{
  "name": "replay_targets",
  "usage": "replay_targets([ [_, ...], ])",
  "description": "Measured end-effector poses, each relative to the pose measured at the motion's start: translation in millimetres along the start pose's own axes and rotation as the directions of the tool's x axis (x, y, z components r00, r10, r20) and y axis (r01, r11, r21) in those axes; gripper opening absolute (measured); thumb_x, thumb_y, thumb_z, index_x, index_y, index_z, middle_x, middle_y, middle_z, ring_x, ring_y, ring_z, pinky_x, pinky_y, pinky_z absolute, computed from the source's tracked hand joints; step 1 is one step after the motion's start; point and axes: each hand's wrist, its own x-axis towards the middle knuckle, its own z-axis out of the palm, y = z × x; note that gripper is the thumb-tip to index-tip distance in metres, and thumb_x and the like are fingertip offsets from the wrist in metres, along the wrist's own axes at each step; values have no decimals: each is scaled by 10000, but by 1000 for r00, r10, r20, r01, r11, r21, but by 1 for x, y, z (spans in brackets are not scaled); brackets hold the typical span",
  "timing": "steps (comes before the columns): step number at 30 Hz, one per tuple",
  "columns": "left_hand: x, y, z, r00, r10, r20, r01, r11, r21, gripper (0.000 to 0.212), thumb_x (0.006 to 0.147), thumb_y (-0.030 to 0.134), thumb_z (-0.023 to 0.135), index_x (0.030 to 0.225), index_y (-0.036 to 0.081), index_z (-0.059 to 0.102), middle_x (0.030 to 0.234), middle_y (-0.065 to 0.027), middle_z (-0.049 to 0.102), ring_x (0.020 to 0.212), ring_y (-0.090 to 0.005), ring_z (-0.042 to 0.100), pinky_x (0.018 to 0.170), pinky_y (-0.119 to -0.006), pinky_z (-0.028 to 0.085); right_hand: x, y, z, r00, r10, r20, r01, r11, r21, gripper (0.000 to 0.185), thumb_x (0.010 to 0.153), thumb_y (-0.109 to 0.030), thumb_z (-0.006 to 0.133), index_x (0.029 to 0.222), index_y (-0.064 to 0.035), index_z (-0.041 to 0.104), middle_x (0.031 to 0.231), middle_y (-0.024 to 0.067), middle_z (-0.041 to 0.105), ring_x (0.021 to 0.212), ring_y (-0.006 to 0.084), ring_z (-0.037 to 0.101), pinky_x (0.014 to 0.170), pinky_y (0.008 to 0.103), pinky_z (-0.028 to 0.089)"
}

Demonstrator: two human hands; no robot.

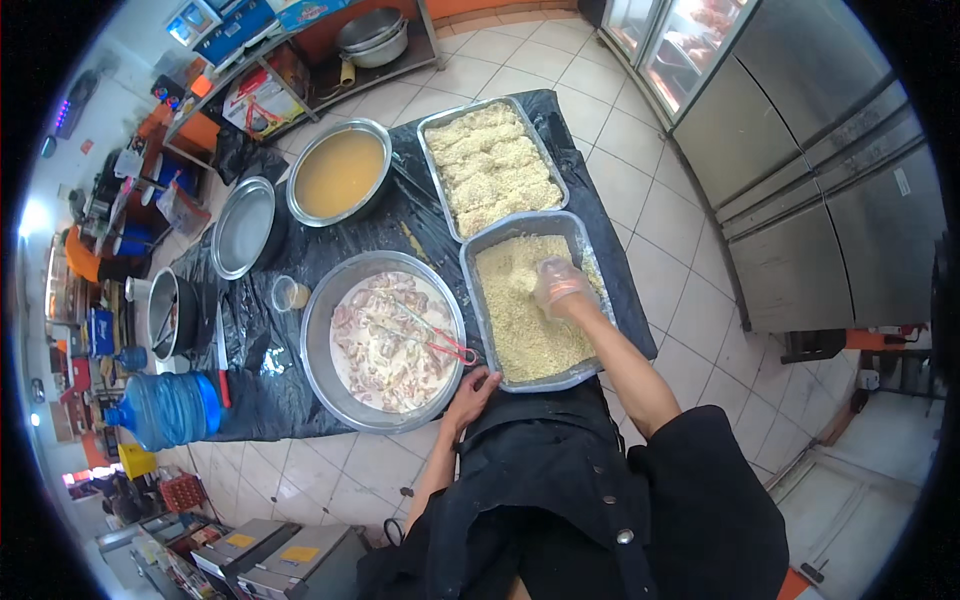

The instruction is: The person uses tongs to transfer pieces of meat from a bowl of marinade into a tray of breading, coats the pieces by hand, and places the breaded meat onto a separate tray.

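Note:
My right hand, in a clear plastic glove, is in the breadcrumbs that fill a deep metal tray; its fingertips are partly hidden, and whether it grips anything does not show. My left hand, ungloved, rests at the tray's near left corner, thumb by the rim. Left of it, a large metal bowl holds raw meat pieces in a whitish liquid, with red-handled metal tongs lying across it. Beyond the crumb tray, a second metal tray holds crumb-coated pieces packed in rows.
On the black plastic-covered table stand a bowl of orange-brown liquid, an empty metal bowl, a small plastic cup, a red-handled knife, a dark pot and a blue water jug. Steel refrigerators stand to the right.

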Motion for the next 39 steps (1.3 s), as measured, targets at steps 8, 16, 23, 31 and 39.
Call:
replay_targets([
  [8, 2, -4, -1, 998, -54, 30, 54, 999, 5, 410, 957, 437, 552, 833, 47, 543, 729, 37, 451, 699, -76, 397, 619, -257, 335, -17, -13, -60, 787, -173, 593, 369, 901, -227, 225, 659, -95, 718, 851, 23, 707, 955, 212, 692, 898, 355, 681, 746, 446, 535],
  [16, 5, -2, -3, 998, -38, 39, 39, 999, -9, 431, 947, 452, 577, 893, 24, 586, 786, 14, 512, 762, -99, 435, 707, -251, 373, 66, -26, -21, 899, -381, 217, 400, 915, -50, 457, 873, -303, 570, 1222, -7, 572, 1142, 238, 628, 1036, 368, 625, 876, 451, 500],
  [23, 0, -5, -6, 996, -74, 44, 73, 997, 9, 449, 941, 464, 577, 867, 21, 588, 780, 8, 510, 785, -107, 449, 733, -263, 379, 63, -37, -14, 698, -469, 541, 600, 796, -85, 523, 940, -499, 408, 1265, -123, 569, 1080, 224, 640, 988, 363, 615, 896, 441, 473],
  [31, 7, -12, -7, 996, -60, 62, 56, 996, 69, 425, 944, 451, 566, 950, 30, 627, 825, 14, 550, 809, -108, 477, 760, -267, 398, 29, 9, 6, 902, -414, 122, 428, 893, -139, 359, 924, -355, 458, 1108, -110, 645, 962, 198, 667, 918, 354, 633, 853, 446, 490],
  [39, 2, -3, -1, 1000, -16, 12, 16, 998, 67, 425, 943, 446, 575, 890, 26, 609, 793, 13, 527, 773, -105, 461, 726, -263, 390, 20, -5, 24, 992, -40, -118, 44, 998, 38, 437, 904, -355, 470, 869, 18, 694, 923, 241, 664, 928, 391, 636, 874, 460, 489],
])
